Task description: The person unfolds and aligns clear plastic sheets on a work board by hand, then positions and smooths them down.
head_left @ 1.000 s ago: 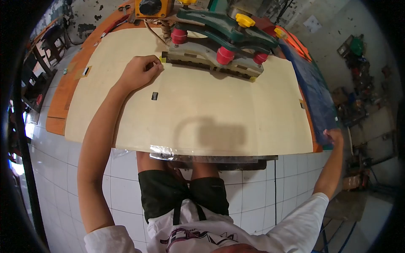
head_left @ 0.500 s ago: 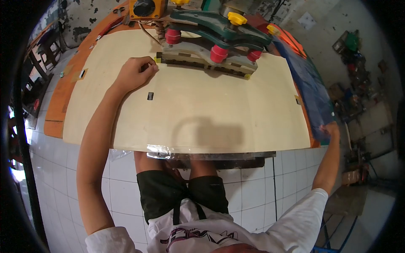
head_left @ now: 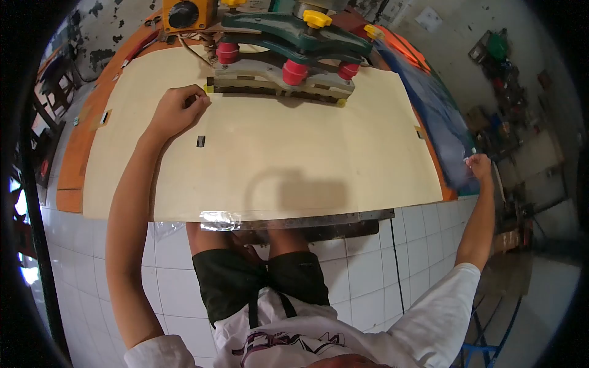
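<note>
My left hand rests on the cream sheet with its fingers curled, beside the left end of the machine's metal bar; whether anything is in the fingers is hidden. Out at the right edge, my right hand has its fingers closed at the lower end of the blue plastic film. A small dark label lies on the sheet below my left hand. The green machine arm with red knobs stands over the bar.
An orange box with a round dark opening sits at the back left. Clear plastic lies along the near edge. A red tool lies at the far left, and orange material at the back right.
The view has shifted, so the table and machine appear further left. My right hand has risen a little at the film's edge. My left hand keeps its place beside the bar.
</note>
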The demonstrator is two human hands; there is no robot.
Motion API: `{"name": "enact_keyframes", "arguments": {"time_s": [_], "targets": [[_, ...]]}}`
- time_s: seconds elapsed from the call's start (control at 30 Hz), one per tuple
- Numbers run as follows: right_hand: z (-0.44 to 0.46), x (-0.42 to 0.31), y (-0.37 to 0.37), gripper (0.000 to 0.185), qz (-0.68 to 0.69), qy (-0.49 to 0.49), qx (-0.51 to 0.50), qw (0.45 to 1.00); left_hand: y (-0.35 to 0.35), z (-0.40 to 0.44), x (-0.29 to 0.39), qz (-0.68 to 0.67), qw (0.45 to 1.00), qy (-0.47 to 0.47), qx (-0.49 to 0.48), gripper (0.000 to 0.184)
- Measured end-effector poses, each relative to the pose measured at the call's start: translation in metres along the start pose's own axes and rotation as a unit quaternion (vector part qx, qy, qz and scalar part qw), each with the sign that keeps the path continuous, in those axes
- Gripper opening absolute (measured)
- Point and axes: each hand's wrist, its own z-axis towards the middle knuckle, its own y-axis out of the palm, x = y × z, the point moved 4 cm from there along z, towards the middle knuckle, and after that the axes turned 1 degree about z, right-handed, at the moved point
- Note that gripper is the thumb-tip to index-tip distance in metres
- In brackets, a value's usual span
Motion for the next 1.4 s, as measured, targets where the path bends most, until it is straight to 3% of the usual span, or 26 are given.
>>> {"name": "enact_keyframes", "arguments": {"time_s": [0.2,0.27,0.4,0.47,0.6,0.63,0.67,0.77,0.9,1.1,1.2,1.27,1.4], "targets": [[-0.011,-0.018,-0.019,0.005,-0.042,0.011,0.029,0.999,0.001,-0.001,0.006,-0.033,0.999,0.002,-0.007,0.021],[-0.019,-0.031,-0.021,0.006,0.001,0.091,-0.005,0.996,0.002,-0.001,0.004,-0.036,0.999,0.018,0.006,0.021],[-0.007,-0.006,-0.006,0.012,-0.035,0.104,-0.043,0.993,0.002,-0.001,0.005,-0.039,0.999,-0.008,0.003,0.019],[-0.011,-0.02,-0.012,0.03,0.187,0.061,-0.162,0.967,0.003,-0.002,0.007,-0.05,0.999,-0.005,0.009,0.02],[-0.033,-0.072,-0.037,0.046,0.205,0.03,-0.28,0.937,0.009,0.001,-0.005,-0.077,0.997,-0.012,0.006,0.022],[-0.041,-0.087,-0.039,0.046,0.143,0.036,-0.309,0.94,0.01,0.001,-0.005,-0.08,0.997,-0.01,0.002,0.022],[-0.048,-0.091,-0.039,0.047,0.08,0.042,-0.336,0.937,0.008,0.002,-0.003,-0.066,0.998,-0.011,0.007,0.022],[-0.042,-0.061,-0.018,0.053,0.099,0.045,-0.359,0.927,0.011,0.002,-0.006,-0.052,0.998,0.012,0.022,0.022],[-0.051,-0.066,-0.017,0.05,0.088,0.082,-0.347,0.93,0.008,0.003,-0.002,-0.046,0.999,-0.003,0.011,0.022],[-0.063,-0.077,-0.019,0.044,0.063,0.017,-0.318,0.946,0.011,0.003,-0.008,-0.053,0.998,0.008,0.016,0.02],[-0.067,-0.087,-0.022,0.052,0.105,0.023,-0.278,0.955,0.012,0.002,-0.01,-0.068,0.998,0.01,0.015,0.02],[-0.076,-0.1,-0.022,0.057,0.102,0.147,-0.262,0.948,0.011,0.002,-0.009,-0.072,0.997,0.003,0.013,0.02],[-0.065,-0.07,-0.006,0.064,0.145,0.107,-0.299,0.937,0.01,0.002,-0.005,-0.052,0.999,0.003,0.002,0.02]]}}
